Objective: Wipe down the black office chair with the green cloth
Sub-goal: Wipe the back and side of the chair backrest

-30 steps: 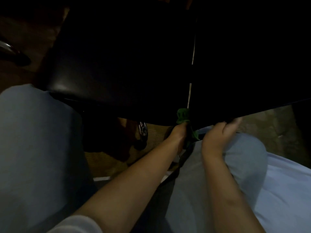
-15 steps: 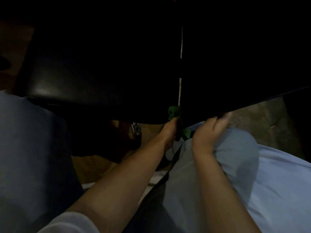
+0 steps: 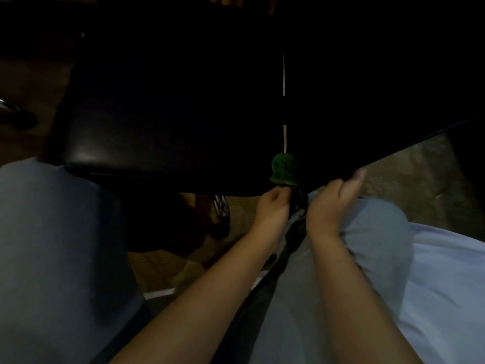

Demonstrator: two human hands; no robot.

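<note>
The left hand sits just below the centre of the view, its bare forearm rising from the bottom edge at about 7 o'clock. Its fingers are curled in, and the grip pinches the lower end of the green cloth. The cloth stands bunched just above the knuckles, towards 12 o'clock. It is pressed against the lower edge of the black office chair, at the foot of the narrow pale slit between the chair's two dark panels.

The right hand is just beside the left, at its 3 o'clock, with the forearm coming up from about 5 o'clock. Its grip is closed on the slanting lower edge of the chair's right-hand panel. The thumb lies along that edge, pointing to 1 o'clock, and the fingers are tucked out of sight beneath it.

The chair fills the upper half of the view, with a dull sheen on the seat's corner at 9 o'clock. A caster of its base shows below the seat, just left of the left hand.

Two knees in pale blue-grey cloth frame the arms, the left knee at 8 o'clock and the right knee at 4 o'clock. Between them lies a brownish floor. The room is very dim. At the far left edge, at 9 o'clock, there is a shiny metal bar that I cannot identify.
</note>
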